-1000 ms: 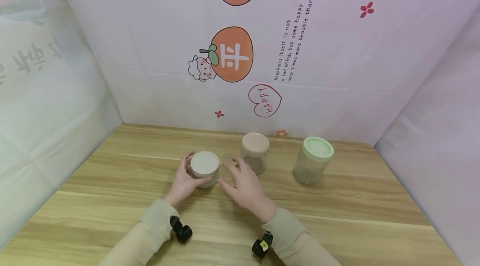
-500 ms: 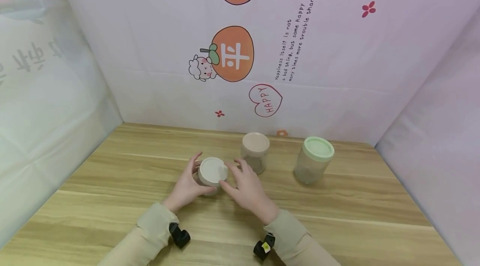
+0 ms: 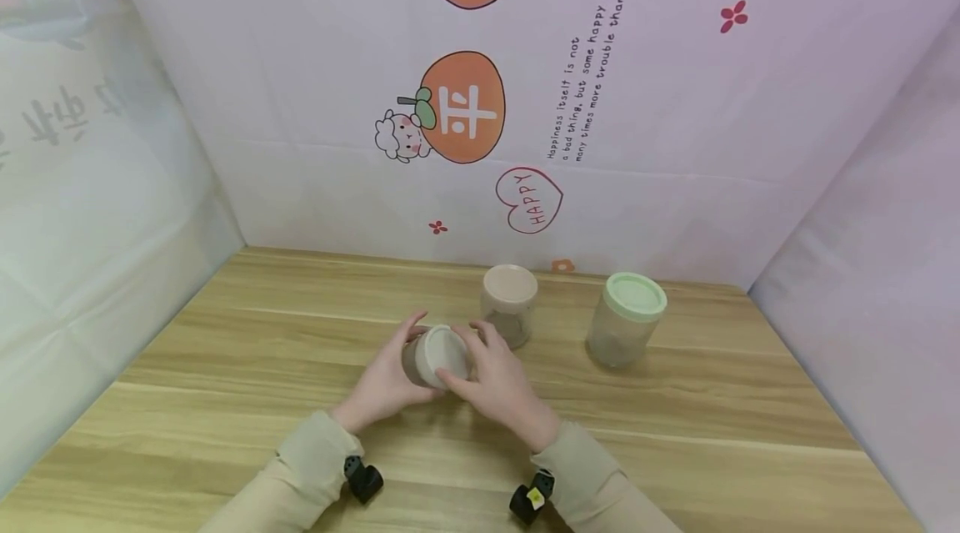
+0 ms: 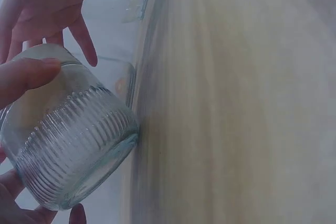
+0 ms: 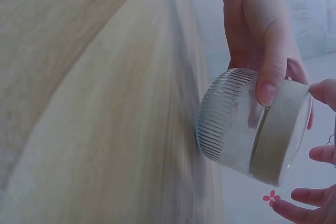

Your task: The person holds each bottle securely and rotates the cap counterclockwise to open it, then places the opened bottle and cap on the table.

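A ribbed clear glass jar [image 4: 79, 135] with an off-white lid [image 3: 444, 356] is tilted, its lid toward the right hand. My left hand [image 3: 386, 379] grips the jar's body, the thumb [image 5: 270, 82] lying along the side just below the lid in the right wrist view. At the lid, my right hand [image 3: 498, 379] has its thumb tip right at the edge. Its other fingers [image 5: 310, 198] are spread and stand apart from the lid in the right wrist view. The jar's bottom edge is low, close over the wooden table [image 3: 675, 450].
Behind the right hand stands a jar with a beige-pink lid [image 3: 510, 284], partly covered by that hand. Further right is a jar with a green lid [image 3: 636, 296]. A printed white cloth [image 3: 637, 216] hangs along the table's back edge.
My left hand has brought the jar rightward to the right hand and tipped it from upright, lid to the right. The right hand has barely shifted; its thumb now meets the lid.
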`<state>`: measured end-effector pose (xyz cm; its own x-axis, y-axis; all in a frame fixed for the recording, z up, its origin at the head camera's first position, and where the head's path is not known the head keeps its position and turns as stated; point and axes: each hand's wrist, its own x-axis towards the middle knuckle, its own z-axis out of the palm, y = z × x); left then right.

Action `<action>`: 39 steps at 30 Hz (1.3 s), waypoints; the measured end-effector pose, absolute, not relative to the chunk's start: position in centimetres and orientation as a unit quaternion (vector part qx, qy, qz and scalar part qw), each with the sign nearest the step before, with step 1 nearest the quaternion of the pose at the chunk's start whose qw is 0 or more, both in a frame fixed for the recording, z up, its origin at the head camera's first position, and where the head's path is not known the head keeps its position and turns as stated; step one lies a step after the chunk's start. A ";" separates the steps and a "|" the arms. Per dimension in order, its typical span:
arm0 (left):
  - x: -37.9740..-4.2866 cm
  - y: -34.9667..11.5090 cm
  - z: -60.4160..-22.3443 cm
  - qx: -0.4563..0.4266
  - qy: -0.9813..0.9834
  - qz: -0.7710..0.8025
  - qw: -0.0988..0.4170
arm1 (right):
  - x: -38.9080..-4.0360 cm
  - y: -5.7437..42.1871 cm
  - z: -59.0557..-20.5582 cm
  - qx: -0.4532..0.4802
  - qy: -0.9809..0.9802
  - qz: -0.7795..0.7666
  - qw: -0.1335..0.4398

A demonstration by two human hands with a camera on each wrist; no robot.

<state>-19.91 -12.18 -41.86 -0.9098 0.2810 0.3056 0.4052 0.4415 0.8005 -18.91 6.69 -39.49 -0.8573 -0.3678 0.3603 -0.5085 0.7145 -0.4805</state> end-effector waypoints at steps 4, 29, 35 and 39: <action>-19.7 -11.9 -41.7 -0.216 -0.854 -0.466 0.080 | -18.9 6.7 -39.5 0.236 -0.917 0.303 0.110; -20.3 -11.9 -42.1 -0.320 -0.864 -0.388 0.013 | -18.6 7.3 -39.0 0.237 -0.901 0.355 0.078; -20.4 -11.8 -41.6 -0.326 -0.862 -0.387 0.014 | -18.4 7.6 -39.0 0.233 -0.899 0.363 0.078; -20.4 -12.0 -41.7 -0.323 -0.867 -0.379 0.001 | -18.3 7.6 -39.1 0.235 -0.896 0.370 0.070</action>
<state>-20.36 -11.97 -41.71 -0.7911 0.5602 0.2457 0.5610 0.5043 0.6565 -18.33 7.65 -39.10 -0.8795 -0.3694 0.2999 -0.4734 0.6154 -0.6302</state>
